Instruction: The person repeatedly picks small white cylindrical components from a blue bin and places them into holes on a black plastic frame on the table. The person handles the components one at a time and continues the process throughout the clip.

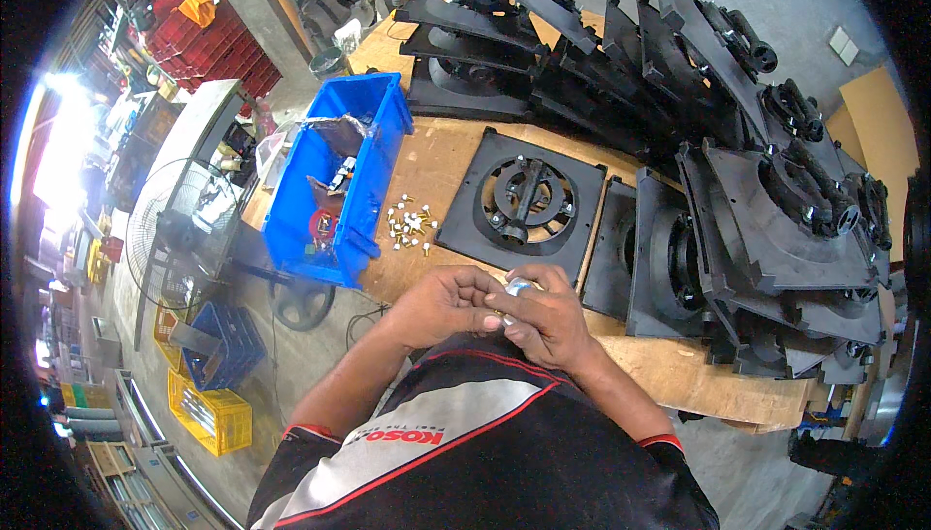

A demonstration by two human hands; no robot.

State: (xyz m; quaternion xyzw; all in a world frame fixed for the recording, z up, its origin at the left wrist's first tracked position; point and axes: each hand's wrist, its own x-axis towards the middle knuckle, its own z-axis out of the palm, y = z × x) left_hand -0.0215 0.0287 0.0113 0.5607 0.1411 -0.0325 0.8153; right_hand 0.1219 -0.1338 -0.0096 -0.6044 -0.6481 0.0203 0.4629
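My two hands meet close to my body at the table's near edge. My left hand [444,305] is closed, its thumb and fingers pinching a small brass-coloured piece [499,313] mostly covered by fingertips. Curled against it, my right hand [549,319] grips a small white-and-blue roundish thing, perhaps a roll [522,286], partly hidden by the fingers. Just beyond the hands lies a square black plastic frame [464,223] with a round ribbed opening and a bar across it. Left of that frame, several small brass fittings with white ends [412,223] lie in a loose pile.
A blue bin [373,224] with small parts stands at the table's left edge. Stacks of black frames [776,210] crowd the right and far sides of the wooden table [427,157]. A fan [175,229] and yellow crate [208,418] are off to the left.
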